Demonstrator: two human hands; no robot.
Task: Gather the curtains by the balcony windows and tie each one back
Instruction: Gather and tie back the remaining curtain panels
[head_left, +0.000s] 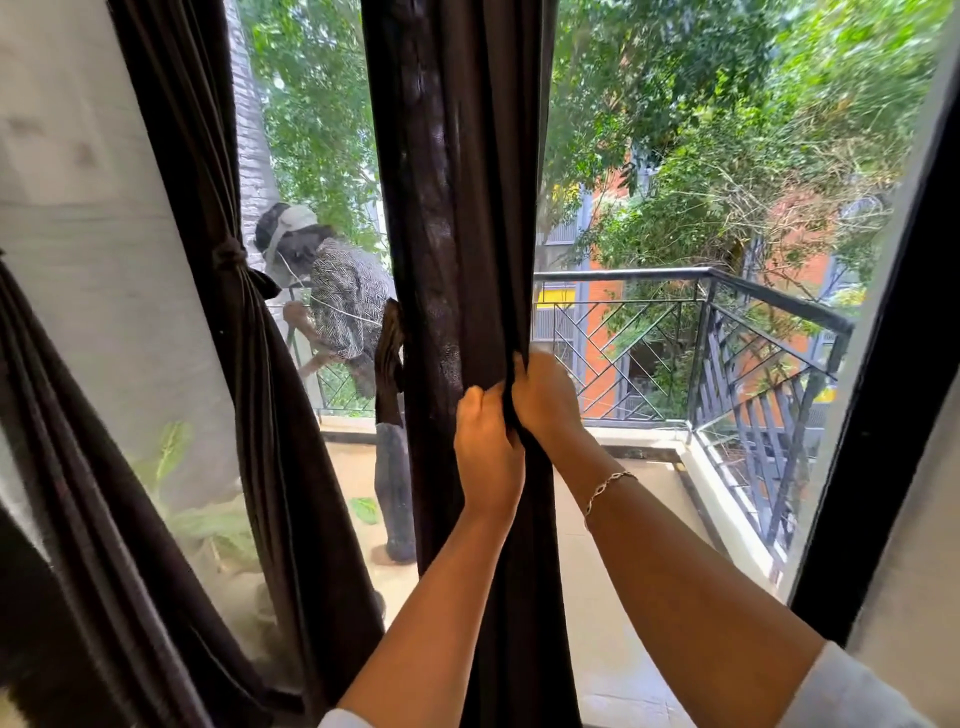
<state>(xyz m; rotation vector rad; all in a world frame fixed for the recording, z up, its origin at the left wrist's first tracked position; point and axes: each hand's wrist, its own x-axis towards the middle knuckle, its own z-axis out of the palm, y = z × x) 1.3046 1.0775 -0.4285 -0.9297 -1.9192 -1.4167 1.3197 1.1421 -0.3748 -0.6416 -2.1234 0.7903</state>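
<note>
A dark brown curtain (457, 208) hangs bunched in the middle of the balcony window. My left hand (485, 447) grips its folds at waist height, and my right hand (548, 400), bracelet on the wrist, grips the same bunch just to the right, with a dark strip of fabric pinched between the two. A short brown tie strap (389, 358) dangles at the curtain's left edge. To the left, a second dark curtain (208, 156) hangs tied back with a knotted band (231, 254).
Beyond the glass lies a tiled balcony (623, 519) with a black metal railing (727, 322). A person (337, 296) bends over the railing at the left. A black window frame (893, 364) stands at the right, another dark curtain (62, 493) at the far left.
</note>
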